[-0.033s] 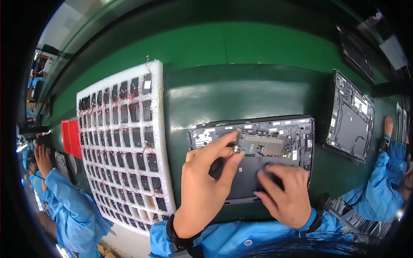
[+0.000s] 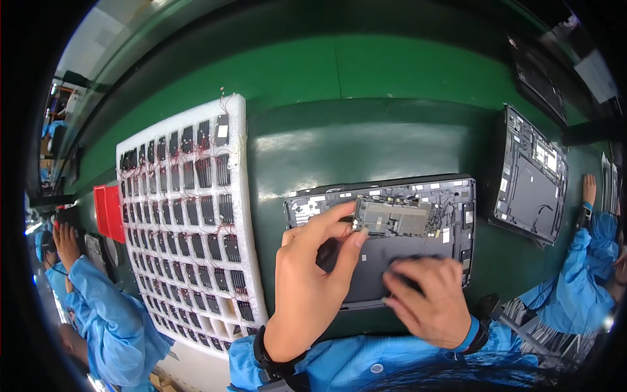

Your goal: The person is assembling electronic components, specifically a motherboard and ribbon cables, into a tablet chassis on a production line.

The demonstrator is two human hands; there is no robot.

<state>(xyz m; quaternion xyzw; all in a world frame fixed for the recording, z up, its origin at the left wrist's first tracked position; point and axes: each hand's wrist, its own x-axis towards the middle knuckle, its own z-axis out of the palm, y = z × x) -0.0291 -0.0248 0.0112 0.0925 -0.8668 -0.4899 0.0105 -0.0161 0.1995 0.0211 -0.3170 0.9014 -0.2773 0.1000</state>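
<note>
My left hand (image 2: pixel 313 274) pinches the left end of a circuit board (image 2: pixel 400 219) between thumb and fingers. The board sits at the upper part of a dark grey laptop casing (image 2: pixel 372 261), lying open in front of me; I cannot tell whether it rests in it or is held just above. Over the casing's lower right part is my right hand (image 2: pixel 434 300), its thumb and index finger apart. Its fingertips are blurred, and nothing shows between them.
A white foam tray (image 2: pixel 241 140) on the left holds rows of small black parts with thin red wires. Behind it stands a red bin (image 2: pixel 109 212). More laptop casings (image 2: pixel 532 183) lie at the right. People in blue (image 2: pixel 108 320) sit on both sides.
The circuit board has shifted slightly left and turned a little, still in my left hand's pinch. My right hand has moved slightly left.
</note>
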